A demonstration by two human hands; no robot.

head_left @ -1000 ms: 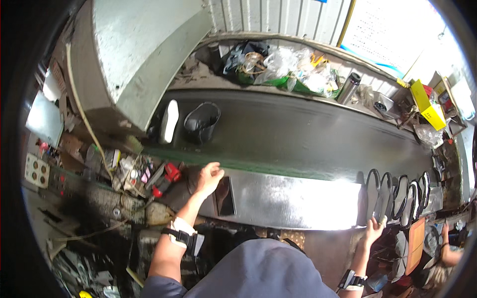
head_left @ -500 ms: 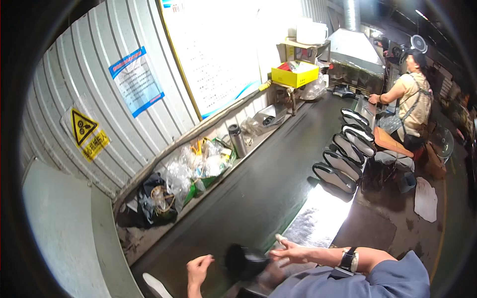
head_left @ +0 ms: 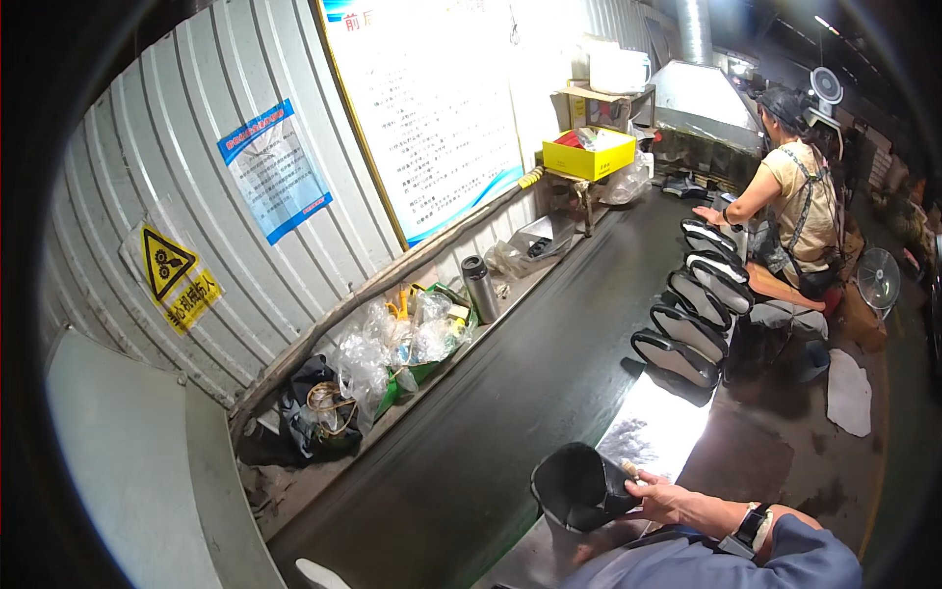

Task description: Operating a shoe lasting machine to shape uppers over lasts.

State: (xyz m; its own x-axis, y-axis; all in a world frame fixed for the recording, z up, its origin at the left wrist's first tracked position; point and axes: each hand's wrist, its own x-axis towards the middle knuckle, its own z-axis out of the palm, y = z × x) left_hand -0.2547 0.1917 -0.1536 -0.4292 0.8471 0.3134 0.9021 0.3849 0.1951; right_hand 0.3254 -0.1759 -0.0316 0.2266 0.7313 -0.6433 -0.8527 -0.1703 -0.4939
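My right hand (head_left: 659, 499) is closed on the edge of a black shoe upper (head_left: 577, 491), its dark hollow opening facing up. A pale wrap covers a fingertip of this hand, and a watch (head_left: 751, 530) is on the wrist. The upper is held over the near end of the dark conveyor belt (head_left: 481, 422), beside a bright shiny strip (head_left: 653, 427). I cannot make out my left hand; a skin-coloured patch below the upper is too dim to identify. At the lower edge lies a white, sole-shaped piece (head_left: 319, 574), partly cut off.
Several black shoes with grey bottoms (head_left: 677, 358) line the belt's right edge. A co-worker (head_left: 800, 196) sits beyond them, a hand near the belt. Along the left ledge are plastic bags (head_left: 368, 363) and a flask (head_left: 479, 288). A yellow box (head_left: 589, 155) sits farther back.
The shoe upper has moved right and up, and my right hand, open and apart from it before, now grips it. My left hand has left its place at the upper's left.
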